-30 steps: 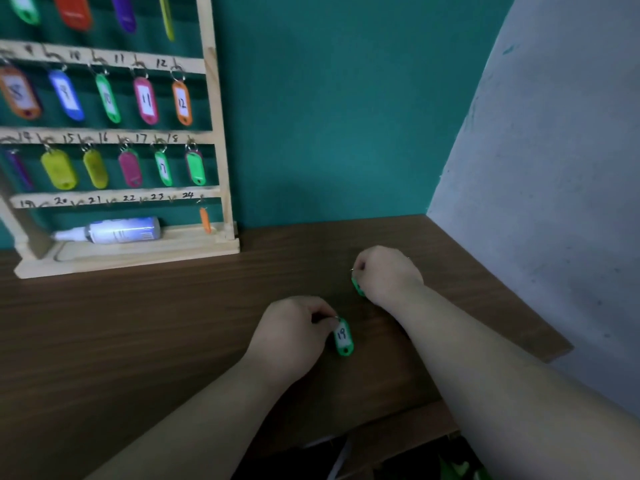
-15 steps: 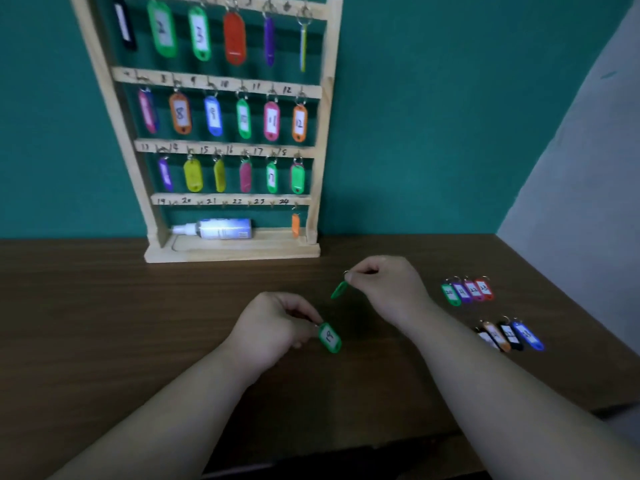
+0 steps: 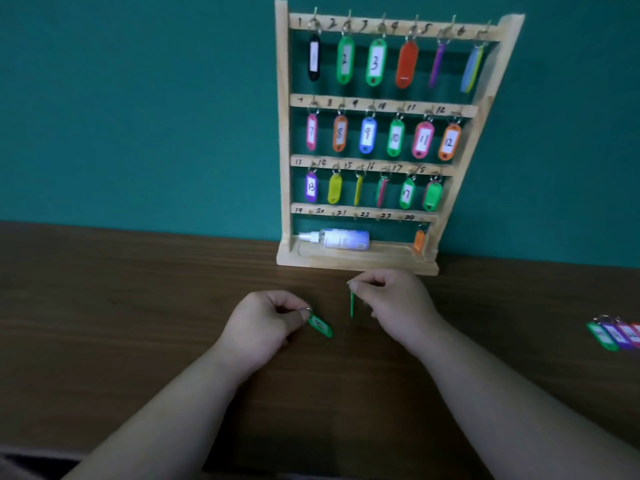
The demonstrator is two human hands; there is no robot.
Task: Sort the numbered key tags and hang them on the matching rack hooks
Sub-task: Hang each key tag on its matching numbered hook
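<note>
Two green tags, apparently light, stiff and slick, hang above the table (image 3: 138, 306) near the rack (image 3: 282, 133): the left hand (image 3: 266, 323) pinches the slanted tag (image 3: 320, 326) by its ring (image 3: 307, 309), the right hand (image 3: 398, 306) pinches the edge-on tag (image 3: 352, 303) likewise.

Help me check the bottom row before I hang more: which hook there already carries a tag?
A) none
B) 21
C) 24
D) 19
C: the one orange tag hangs at the row's far right, just past the 24 label; the other hooks there are bare.
</note>
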